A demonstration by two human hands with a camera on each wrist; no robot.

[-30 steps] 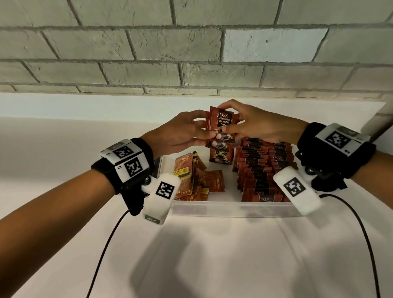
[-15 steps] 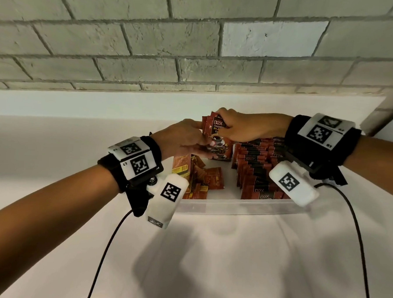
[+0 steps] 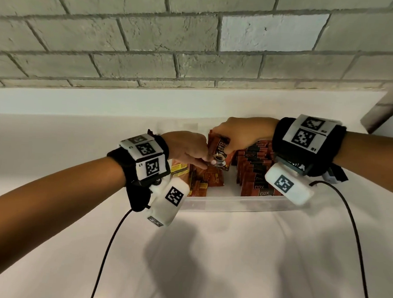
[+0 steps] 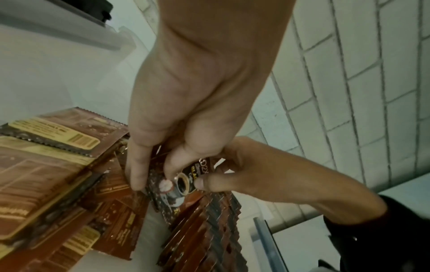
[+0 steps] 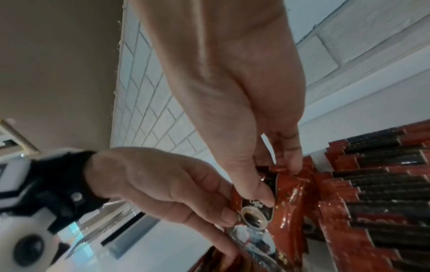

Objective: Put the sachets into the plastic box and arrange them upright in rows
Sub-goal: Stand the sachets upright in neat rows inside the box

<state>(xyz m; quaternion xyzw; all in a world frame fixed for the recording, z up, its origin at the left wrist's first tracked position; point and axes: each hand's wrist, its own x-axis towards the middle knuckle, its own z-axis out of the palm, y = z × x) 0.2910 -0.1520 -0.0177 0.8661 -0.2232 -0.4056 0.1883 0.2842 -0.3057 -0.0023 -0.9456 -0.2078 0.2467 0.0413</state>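
A small stack of red-brown coffee sachets (image 3: 220,153) is held upright over the middle of the clear plastic box (image 3: 233,202). My right hand (image 3: 235,137) grips the stack from the top, thumb on its printed front (image 5: 256,211). My left hand (image 3: 188,152) pinches the same stack (image 4: 186,182) from the left side, low down. A row of upright sachets (image 3: 256,168) fills the right side of the box. Loose sachets (image 3: 203,178) lie flat and jumbled in its left side.
The box stands on a white tabletop (image 3: 207,263) close to a white ledge and a grey brick wall (image 3: 196,46). Black cables (image 3: 108,253) hang from both wrist cameras across the near table.
Both hands have lowered the held stack of sachets toward the box's middle, beside the upright row. The hands stay closed on it.
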